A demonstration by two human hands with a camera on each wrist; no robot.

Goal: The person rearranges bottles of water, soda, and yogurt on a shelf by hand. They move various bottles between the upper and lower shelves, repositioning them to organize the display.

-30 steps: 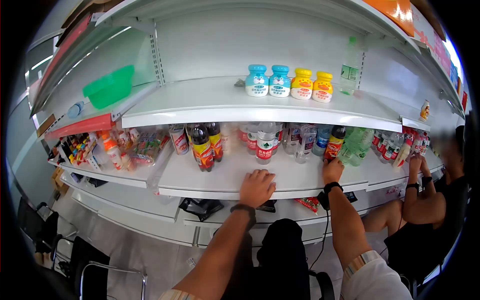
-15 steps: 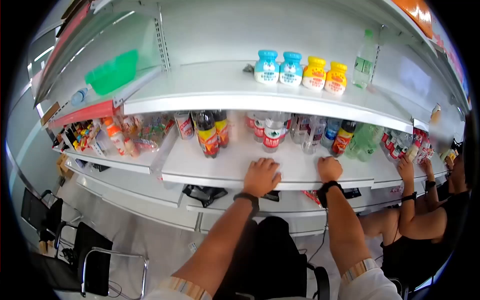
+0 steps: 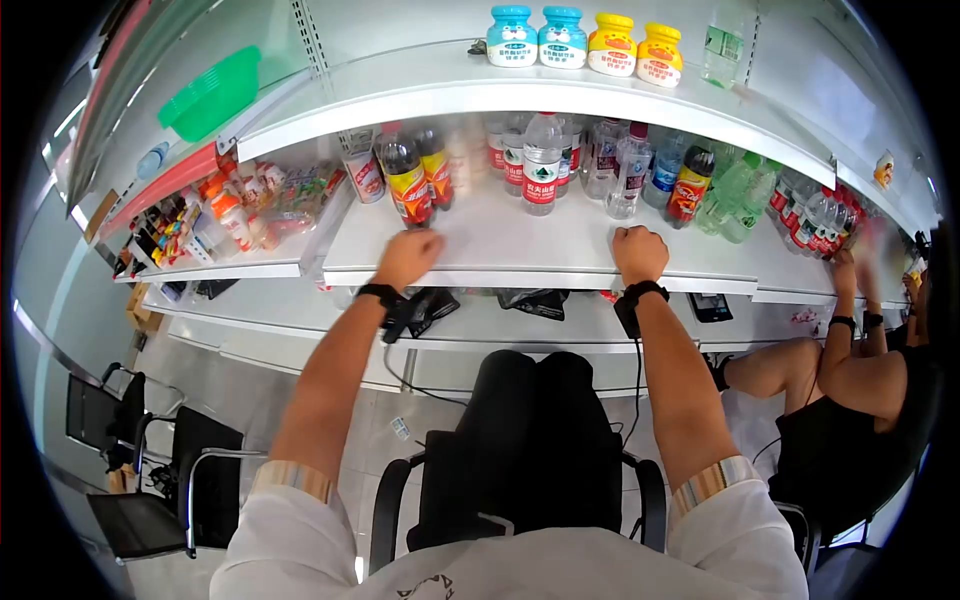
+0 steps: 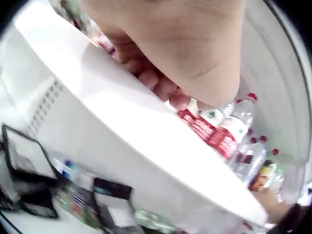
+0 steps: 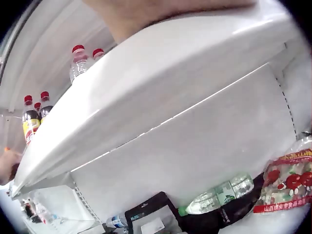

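My left hand (image 3: 407,258) is over the middle shelf's front edge (image 3: 470,278), just below a dark cola bottle (image 3: 409,188) with a yellow and red label; a gap to the bottle cannot be made out. Its fingers bend loosely in the left wrist view, with nothing visible in them. My right hand (image 3: 640,254) rests at the same edge, fingers folded in and empty, left of another dark bottle (image 3: 689,192) and below a clear bottle (image 3: 630,178). In the right wrist view its fingers are hidden. Clear water bottles with red labels (image 3: 541,174) stand between the hands.
Four small blue- and yellow-capped bottles (image 3: 562,45) stand on the upper shelf, a green basket (image 3: 212,95) at the left. Green bottles (image 3: 745,207) are at the right. Black packages (image 3: 536,303) lie below. Another person (image 3: 850,385) sits at the right; chairs (image 3: 207,440) stand at the lower left.
My left hand has moved left along the shelf edge, to below the cola bottles. My right hand has drawn back from the dark bottle's base. The head view has tilted down.
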